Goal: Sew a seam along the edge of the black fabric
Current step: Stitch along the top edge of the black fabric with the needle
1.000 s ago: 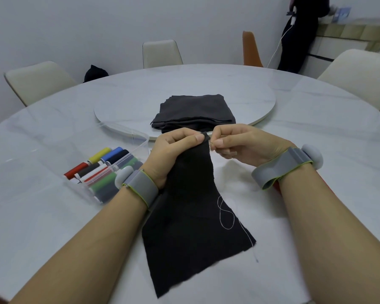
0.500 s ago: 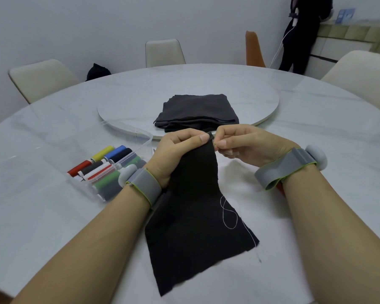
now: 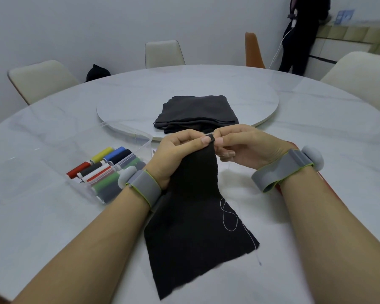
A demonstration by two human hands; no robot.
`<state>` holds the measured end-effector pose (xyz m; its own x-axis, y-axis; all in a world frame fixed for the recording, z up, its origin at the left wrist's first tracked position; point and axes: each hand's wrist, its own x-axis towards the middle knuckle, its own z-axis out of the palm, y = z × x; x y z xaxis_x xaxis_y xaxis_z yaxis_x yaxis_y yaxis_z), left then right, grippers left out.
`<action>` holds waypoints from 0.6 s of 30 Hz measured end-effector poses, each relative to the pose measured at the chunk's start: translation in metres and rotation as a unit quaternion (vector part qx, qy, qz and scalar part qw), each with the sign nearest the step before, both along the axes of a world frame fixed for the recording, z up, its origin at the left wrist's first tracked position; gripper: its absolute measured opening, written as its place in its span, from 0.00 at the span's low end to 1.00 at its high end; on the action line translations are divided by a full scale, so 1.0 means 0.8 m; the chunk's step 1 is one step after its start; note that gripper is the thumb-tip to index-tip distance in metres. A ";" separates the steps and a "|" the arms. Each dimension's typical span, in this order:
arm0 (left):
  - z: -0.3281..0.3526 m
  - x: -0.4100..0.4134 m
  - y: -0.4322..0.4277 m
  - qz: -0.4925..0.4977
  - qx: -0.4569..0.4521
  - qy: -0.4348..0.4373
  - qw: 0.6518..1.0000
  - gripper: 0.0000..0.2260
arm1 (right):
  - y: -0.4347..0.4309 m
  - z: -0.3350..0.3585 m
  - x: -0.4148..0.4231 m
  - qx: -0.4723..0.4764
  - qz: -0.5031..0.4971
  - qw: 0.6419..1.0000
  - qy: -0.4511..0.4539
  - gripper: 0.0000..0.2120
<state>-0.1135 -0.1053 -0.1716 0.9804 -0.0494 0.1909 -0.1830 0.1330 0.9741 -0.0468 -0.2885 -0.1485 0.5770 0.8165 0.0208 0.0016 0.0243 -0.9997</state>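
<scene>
Here, left hand [image 3: 176, 154] grips black fabric [image 3: 195, 207], right hand [image 3: 246, 148] pinches its edge

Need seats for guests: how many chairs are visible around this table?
4: the left cream chair, the back cream chair at centre, the orange chair beside it, the right cream chair. Others may sit out of frame.
</scene>
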 end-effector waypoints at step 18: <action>-0.004 0.004 0.002 0.033 0.017 0.006 0.999 0.03 | 0.027 0.006 -0.018 0.030 -0.124 0.977 -0.173 0.07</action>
